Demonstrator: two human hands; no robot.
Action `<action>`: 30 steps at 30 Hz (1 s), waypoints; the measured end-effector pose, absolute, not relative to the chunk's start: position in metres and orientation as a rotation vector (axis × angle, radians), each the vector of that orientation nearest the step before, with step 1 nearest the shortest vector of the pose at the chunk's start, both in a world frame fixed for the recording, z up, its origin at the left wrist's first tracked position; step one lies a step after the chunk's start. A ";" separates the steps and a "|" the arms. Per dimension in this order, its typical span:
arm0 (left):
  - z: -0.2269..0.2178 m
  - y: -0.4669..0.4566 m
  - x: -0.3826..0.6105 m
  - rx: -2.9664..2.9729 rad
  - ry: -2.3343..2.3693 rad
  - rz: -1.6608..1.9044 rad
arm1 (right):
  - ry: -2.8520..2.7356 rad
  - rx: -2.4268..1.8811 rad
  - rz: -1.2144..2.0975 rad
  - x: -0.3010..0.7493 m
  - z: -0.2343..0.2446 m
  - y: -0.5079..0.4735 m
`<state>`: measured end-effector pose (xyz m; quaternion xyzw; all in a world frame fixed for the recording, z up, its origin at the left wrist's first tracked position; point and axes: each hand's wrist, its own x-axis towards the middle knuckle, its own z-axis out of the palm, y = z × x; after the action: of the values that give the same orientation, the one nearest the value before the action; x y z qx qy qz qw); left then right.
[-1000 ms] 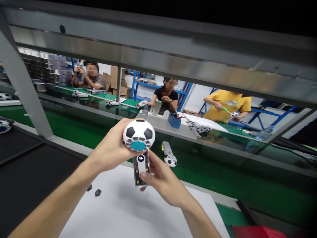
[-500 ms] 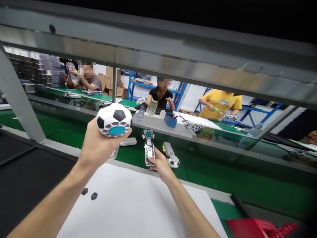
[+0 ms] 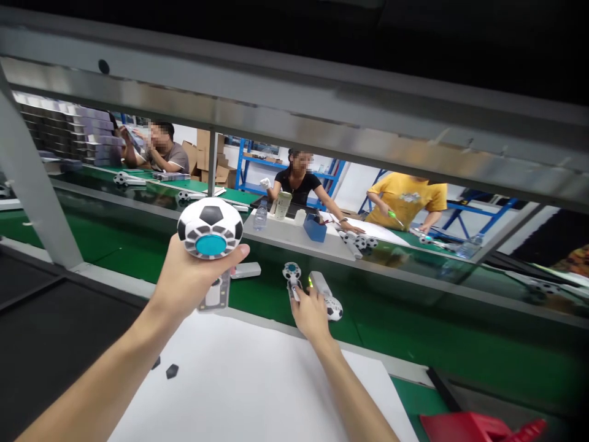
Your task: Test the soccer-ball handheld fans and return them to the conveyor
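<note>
My left hand (image 3: 186, 279) is closed around a football-shaped fan (image 3: 210, 228) with a teal centre, held up over the belt edge. Its clear handle (image 3: 216, 294) hangs below my palm. My right hand (image 3: 310, 313) reaches onto the green conveyor belt (image 3: 414, 331). Its fingers are closed on the handle of a small fan without a shell (image 3: 291, 273), which rests low on the belt. Touching that hand on the right lies a complete football fan (image 3: 329, 302) with a green light on its grey handle. A white handle part (image 3: 246, 270) lies on the belt between my hands.
A white sheet (image 3: 257, 380) covers the bench under my arms, with two black hexagon pieces (image 3: 172, 371) on it. A red object (image 3: 478, 426) sits at the bottom right. A metal frame bar (image 3: 294, 116) crosses overhead. Three people work across the belt, by a blue bin (image 3: 315, 228).
My hands have parted. The right hand carried the shell-less fan forward and down onto the belt, while the left hand moved left with the football fan.
</note>
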<state>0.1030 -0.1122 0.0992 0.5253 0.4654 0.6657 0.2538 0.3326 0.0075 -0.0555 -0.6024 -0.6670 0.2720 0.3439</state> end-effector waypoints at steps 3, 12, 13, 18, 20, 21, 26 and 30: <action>0.094 -0.111 0.110 1.351 1.081 1.749 | -1.826 -1.421 0.756 0.319 -0.023 -0.016; 0.075 -0.110 0.139 1.119 1.055 1.742 | -1.812 -0.581 1.259 0.267 0.027 -0.109; 0.074 -0.110 0.140 1.124 1.065 1.757 | -1.834 -0.574 1.244 0.268 0.026 -0.110; 0.073 -0.111 0.143 1.133 1.069 1.757 | -1.957 -0.591 1.181 0.277 0.026 -0.102; 0.072 -0.112 0.144 1.134 1.068 1.770 | -1.988 -0.611 1.112 0.277 0.025 -0.102; 0.071 -0.112 0.145 1.128 1.068 1.778 | -1.993 -0.621 1.062 0.277 0.024 -0.103; 0.066 -0.111 0.148 1.063 1.079 1.777 | -1.969 -0.651 0.846 0.272 0.014 -0.106; 0.069 -0.110 0.145 1.007 1.081 1.770 | -1.999 -0.658 0.959 0.272 0.017 -0.103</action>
<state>0.1453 -0.1099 0.0694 0.3992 0.4284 0.7015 0.4061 0.2723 -0.1025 0.0165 -0.2604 -0.7912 0.3797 0.4026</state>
